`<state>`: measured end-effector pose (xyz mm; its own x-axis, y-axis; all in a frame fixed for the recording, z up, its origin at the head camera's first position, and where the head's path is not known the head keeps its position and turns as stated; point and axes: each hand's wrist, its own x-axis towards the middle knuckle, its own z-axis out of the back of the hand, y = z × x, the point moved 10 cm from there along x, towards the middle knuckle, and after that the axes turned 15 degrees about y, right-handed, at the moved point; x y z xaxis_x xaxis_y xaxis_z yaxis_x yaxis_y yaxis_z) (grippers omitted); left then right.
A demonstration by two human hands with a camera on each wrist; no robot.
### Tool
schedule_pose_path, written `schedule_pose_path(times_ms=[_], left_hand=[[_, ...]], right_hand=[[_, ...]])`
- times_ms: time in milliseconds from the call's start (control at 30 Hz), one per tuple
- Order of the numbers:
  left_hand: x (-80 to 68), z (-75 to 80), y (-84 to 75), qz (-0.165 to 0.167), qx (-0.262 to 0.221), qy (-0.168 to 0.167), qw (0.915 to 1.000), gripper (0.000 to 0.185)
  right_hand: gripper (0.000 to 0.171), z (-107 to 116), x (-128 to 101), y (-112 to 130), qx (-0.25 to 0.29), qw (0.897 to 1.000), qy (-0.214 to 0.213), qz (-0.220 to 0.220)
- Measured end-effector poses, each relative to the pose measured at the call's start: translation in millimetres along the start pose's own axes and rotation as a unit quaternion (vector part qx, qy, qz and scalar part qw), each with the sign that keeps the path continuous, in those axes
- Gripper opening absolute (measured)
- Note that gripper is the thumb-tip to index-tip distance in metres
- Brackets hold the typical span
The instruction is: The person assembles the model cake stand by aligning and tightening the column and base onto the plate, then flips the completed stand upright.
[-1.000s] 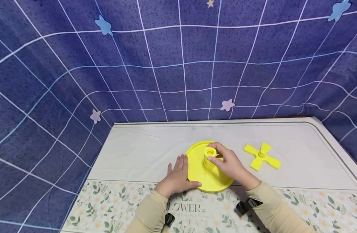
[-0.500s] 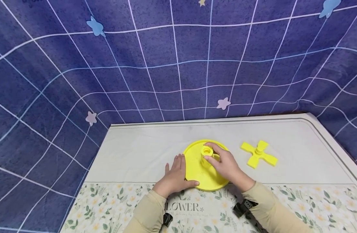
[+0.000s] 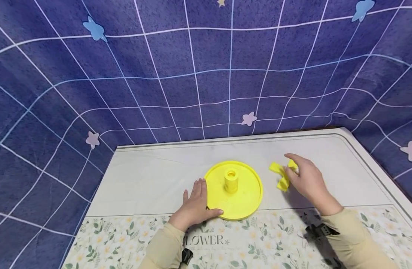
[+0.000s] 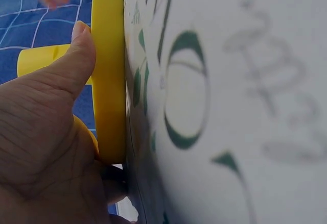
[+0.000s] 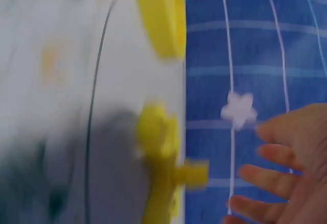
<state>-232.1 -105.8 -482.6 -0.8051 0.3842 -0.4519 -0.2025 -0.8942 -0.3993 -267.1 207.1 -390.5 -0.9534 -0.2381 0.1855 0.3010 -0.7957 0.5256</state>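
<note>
A round yellow dish with a raised rim [image 3: 246, 209] lies on the table, with a hollow yellow post [image 3: 231, 181] upright near its middle. My left hand [image 3: 194, 207] rests against the dish's left side, fingers straight along the edge and thumb over the front rim; the left wrist view shows that thumb [image 4: 76, 55] against the dish. To the right, my right hand [image 3: 308, 179] is spread above a yellow four-armed cross piece [image 3: 283, 183] with a short central peg [image 5: 191, 174]. It hides part of the cross. In the right wrist view the fingers are apart from it.
A white table cover [image 3: 152, 179] with a floral front band [image 3: 260, 246] lies beneath everything. Behind and to the left hangs a blue curtain [image 3: 159, 89] with grid lines and stars. Dark straps with small devices [image 3: 322, 230] sit at both wrists.
My right hand has let go of the post and moved right, over the cross piece. The left hand keeps its place at the dish. The head view has shifted slightly.
</note>
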Motion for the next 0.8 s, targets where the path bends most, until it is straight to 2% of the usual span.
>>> schedule_pose_path(times_ms=[100, 233, 367, 500, 667, 800], left_hand=[[-1.3, 1.2, 1.8, 0.002, -0.003, -0.002, 1.0000, 0.119], [-0.9, 0.6, 2.1, -0.001, -0.006, 0.000, 1.0000, 0.119], [-1.2, 1.4, 1.5, -0.003, -0.005, 0.000, 1.0000, 0.119], [-2.3, 2.2, 0.9, -0.006, -0.006, -0.001, 1.0000, 0.118], [-3.6, 1.7, -0.6, -0.009, -0.006, 0.000, 0.9999, 0.117], [-4.8, 2.8, -1.0, -0.009, -0.005, -0.002, 0.9999, 0.117]], right_hand=[[0.048, -6, -4, -29, -0.043, 0.995, 0.071, -0.058], [0.054, -17, -13, -54, -0.081, 0.984, 0.133, -0.087], [0.048, -20, -18, -62, -0.117, 0.978, 0.151, -0.089], [0.040, -19, -19, -65, -0.132, 0.975, 0.153, -0.092], [0.037, -16, -18, -68, -0.108, 0.976, 0.161, -0.102], [0.039, -4, -17, -60, -0.074, 0.983, 0.144, -0.089]])
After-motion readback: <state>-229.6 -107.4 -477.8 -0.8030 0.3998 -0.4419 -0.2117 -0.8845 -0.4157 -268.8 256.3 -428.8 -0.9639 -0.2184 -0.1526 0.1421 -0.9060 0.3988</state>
